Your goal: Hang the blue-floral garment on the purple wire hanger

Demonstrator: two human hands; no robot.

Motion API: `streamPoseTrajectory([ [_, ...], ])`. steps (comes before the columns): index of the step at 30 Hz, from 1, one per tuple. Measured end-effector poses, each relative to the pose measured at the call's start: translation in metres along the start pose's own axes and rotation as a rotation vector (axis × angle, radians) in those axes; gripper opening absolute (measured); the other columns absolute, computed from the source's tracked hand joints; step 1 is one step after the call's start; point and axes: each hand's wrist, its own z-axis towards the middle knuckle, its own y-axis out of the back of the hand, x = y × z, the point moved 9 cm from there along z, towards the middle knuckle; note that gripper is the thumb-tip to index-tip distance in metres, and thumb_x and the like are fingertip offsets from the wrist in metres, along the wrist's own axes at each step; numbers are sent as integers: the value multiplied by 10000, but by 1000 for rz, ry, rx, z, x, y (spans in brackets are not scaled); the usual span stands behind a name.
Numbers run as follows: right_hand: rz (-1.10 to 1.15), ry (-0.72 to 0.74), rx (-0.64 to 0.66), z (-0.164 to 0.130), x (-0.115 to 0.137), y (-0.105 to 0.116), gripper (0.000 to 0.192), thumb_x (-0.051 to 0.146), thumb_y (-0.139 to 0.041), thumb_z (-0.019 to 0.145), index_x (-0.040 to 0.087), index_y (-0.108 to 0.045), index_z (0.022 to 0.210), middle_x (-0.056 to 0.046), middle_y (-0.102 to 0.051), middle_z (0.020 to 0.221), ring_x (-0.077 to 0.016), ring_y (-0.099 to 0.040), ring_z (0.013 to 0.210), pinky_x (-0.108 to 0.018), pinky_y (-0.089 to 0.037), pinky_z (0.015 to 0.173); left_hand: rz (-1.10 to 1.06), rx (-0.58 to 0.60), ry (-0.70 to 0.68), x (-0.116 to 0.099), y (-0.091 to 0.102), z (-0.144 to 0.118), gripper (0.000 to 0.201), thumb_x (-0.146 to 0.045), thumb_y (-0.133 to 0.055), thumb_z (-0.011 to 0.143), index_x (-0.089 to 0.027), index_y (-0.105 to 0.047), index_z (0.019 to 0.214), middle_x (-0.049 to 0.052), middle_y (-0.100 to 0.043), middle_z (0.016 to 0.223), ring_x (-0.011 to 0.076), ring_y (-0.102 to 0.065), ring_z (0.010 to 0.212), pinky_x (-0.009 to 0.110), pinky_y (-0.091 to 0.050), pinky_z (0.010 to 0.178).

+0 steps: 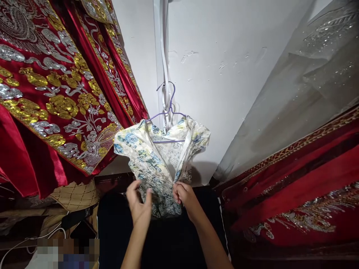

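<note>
A floral dress hangs on a purple hanger; the right hand pinches its front edge, the left hand spreads open against it.

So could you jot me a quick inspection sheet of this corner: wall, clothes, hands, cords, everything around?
Surface: white wall, a few scuffs; dark area below.
Job's things: small floral dress hanging on a purple hanger, front open.
Clutter: beige quilted fabric lower left.
Hands: left hand open, fingers spread at the dress hem; right hand pinching the dress's front edge.
Cables: white cord trailing at lower left; white strap running down the wall to the hanger.
Surroundings: red embroidered garment hanging left, red fabric right, sheer glittery cloth above it.
</note>
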Motion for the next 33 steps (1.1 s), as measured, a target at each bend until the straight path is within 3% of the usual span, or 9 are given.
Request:
streamPoseTrajectory([
  [3,-43,7,63,-6,4,-17,312,394,-542,873,209,-515,624,43,-470,475,-105,-393,450,-254,-309,486,-80,335,-111,-32,-50,-17,288,-272,-622,917,-228,-609,1201,108,-607,1203,254,-591,1146,395,-477,993],
  [6,-126,7,99,-12,13,-23,301,371,-545,869,188,-582,634,34,-501,450,-99,-409,423,-246,-322,479,-172,354,-105,-47,-66,-22,100,-244,-549,963,-201,-634,990,61,-618,939,197,-615,877,301,-492,790],
  [9,-127,35,6,-8,38,-8,309,386,-571,868,172,-615,649,24,-539,459,-86,-403,407,-232,-311,461,-222,403,-121,-52,-75,-27,149,-227,-538,973,-191,-623,855,30,-554,807,162,-560,735,264,-443,683],
  [13,13,211,-151,13,114,12,348,463,-637,855,160,-642,685,15,-580,496,-68,-405,395,-208,-285,412,-237,497,-142,-59,-85,-51,139,-192,-524,970,-186,-592,849,25,-517,803,151,-536,719,251,-424,663],
  [17,115,353,-148,34,196,11,346,474,-735,799,145,-656,732,-9,-637,550,-57,-444,379,-184,-275,355,-253,581,-142,-65,-97,-83,169,-177,-488,978,-191,-510,811,17,-474,784,144,-500,698,245,-410,639],
  [20,118,441,-141,32,231,8,344,465,-701,834,141,-649,732,-14,-632,534,-58,-457,357,-177,-252,327,-252,626,-138,-64,-101,-85,192,-197,-476,990,-191,-508,801,20,-483,776,146,-501,693,248,-409,632],
  [24,19,473,-75,20,229,-5,312,441,-627,886,156,-649,761,-1,-628,535,-63,-477,372,-173,-304,354,-313,640,-135,-87,-96,-32,83,-253,-554,975,-187,-600,955,38,-598,851,157,-584,762,264,-466,707],
  [29,-64,466,-87,12,223,-13,290,428,-598,861,183,-628,710,24,-573,484,-72,-452,393,-189,-359,408,-388,295,-326,-174,-61,90,394,-289,-577,982,-218,-560,1369,40,-666,973,155,-621,833,296,-496,823],
  [33,-97,554,-122,19,228,-10,286,416,-590,873,184,-638,712,26,-554,492,-84,-451,426,-210,-358,445,-227,301,-619,-247,-59,125,171,-289,-597,973,-168,-714,1005,33,-667,884,146,-600,782,272,-477,729],
])
